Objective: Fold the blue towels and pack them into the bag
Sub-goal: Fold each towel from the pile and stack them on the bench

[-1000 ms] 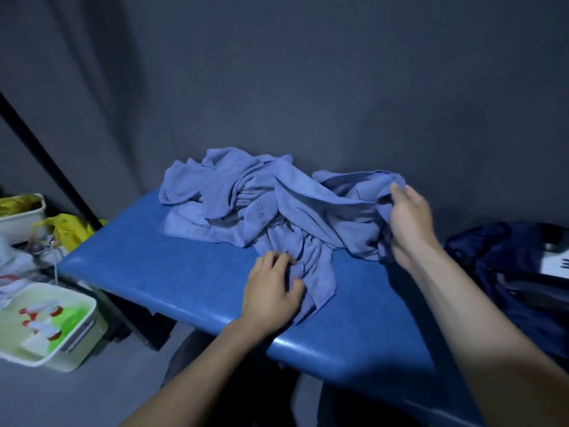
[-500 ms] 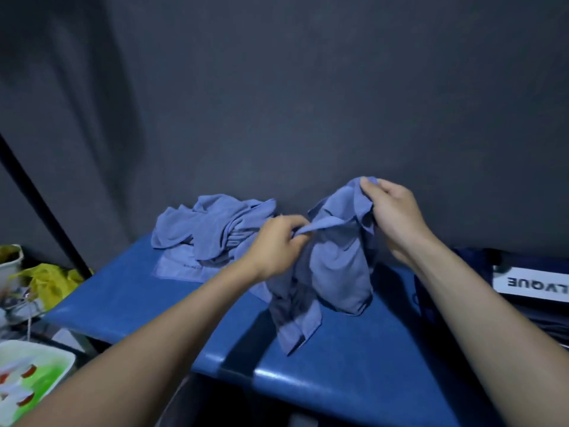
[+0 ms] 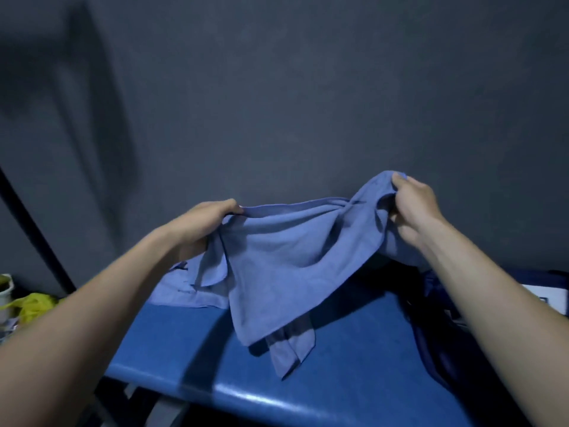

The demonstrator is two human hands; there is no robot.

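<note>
A blue towel (image 3: 286,263) hangs stretched between my two hands above the blue table (image 3: 338,374). My left hand (image 3: 203,223) grips its upper left edge. My right hand (image 3: 414,208) pinches the bunched upper right corner, held a little higher. The towel's lower corner droops onto the table top. Behind my left forearm, part of the pile of other blue towels (image 3: 184,288) lies on the table. The dark blue bag (image 3: 443,343) sits at the table's right end, mostly hidden by my right forearm.
A dark grey wall stands close behind the table. A black pole (image 3: 34,229) slants down at the left. A yellow plastic bag (image 3: 32,305) and a white container (image 3: 4,291) sit low at the left edge. A white label (image 3: 545,298) shows on the bag.
My hands have lifted one towel off the pile and drawn apart, spreading it out between them. The camera has tilted upward, showing less of the table.
</note>
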